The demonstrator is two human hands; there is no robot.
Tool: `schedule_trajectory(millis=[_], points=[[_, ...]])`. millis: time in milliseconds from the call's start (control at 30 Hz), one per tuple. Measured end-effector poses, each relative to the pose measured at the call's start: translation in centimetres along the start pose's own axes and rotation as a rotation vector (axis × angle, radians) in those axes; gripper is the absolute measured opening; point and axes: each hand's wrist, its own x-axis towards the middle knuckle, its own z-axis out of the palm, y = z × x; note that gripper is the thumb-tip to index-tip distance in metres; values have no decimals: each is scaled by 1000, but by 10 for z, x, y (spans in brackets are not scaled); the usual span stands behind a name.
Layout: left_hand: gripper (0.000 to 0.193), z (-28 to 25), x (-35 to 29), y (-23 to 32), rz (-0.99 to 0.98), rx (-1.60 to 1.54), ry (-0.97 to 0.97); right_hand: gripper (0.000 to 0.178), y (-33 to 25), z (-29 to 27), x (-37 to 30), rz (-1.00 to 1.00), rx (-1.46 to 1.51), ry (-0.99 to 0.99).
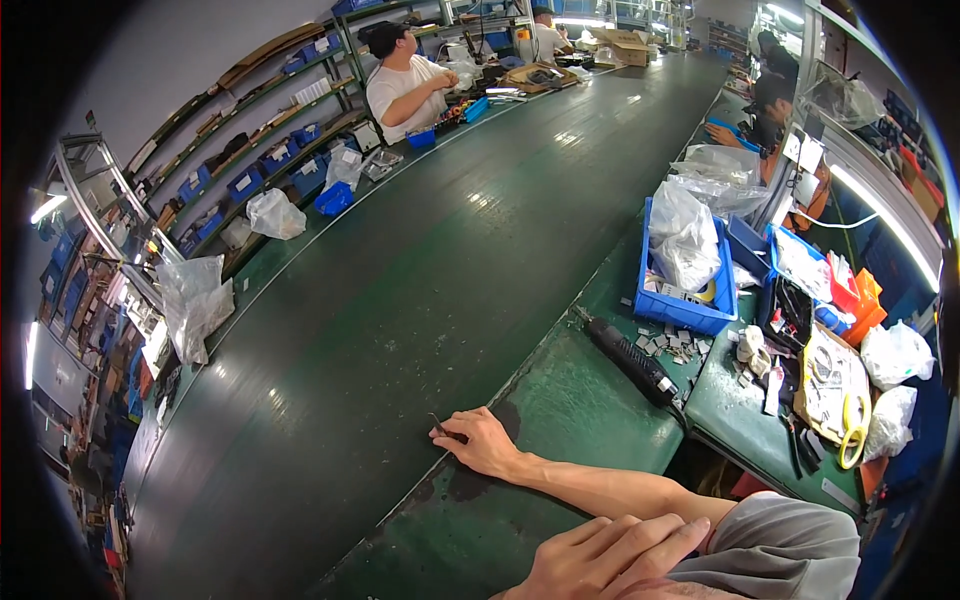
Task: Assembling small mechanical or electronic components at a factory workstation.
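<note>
My right hand (482, 442) rests at the near edge of the dark conveyor belt (420, 300), its fingers closed round a small dark tool with a thin bent tip (436, 424). Most of that tool is hidden by the fingers. Across the green worktop (540, 420) lies my right forearm. My left hand (610, 560) is at the lower edge, beside my right elbow and grey sleeve, with its fingers stretched out and nothing visible in them. A black electric screwdriver (630, 360) lies on the worktop, beyond my right forearm.
Small grey pieces (678, 345) lie scattered by a blue bin (685, 312) with plastic bags. Yellow-handled scissors (853, 430) rest on a side table at right. Across the belt sits a person (405, 90) near blue trays and shelves; another person works at far right.
</note>
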Motion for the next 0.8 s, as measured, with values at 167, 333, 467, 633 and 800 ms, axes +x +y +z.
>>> schedule_trajectory(millis=[167,333,467,633,800], points=[[42,0,-1,-4,36,33,6,12,-2,-4,3,14,-4,-14],[41,-1,1,0,11,14,25,13,5,-13,12,27,1,-1],[40,-5,0,1,16,3,7,16,7,-26,18,117,31,8],[40,-7,0,4,10,11,6,18,10,-34,21,211,4,-23],[40,-7,-3,2,24,27,21,19,12,-36,22,277,28,-17]])
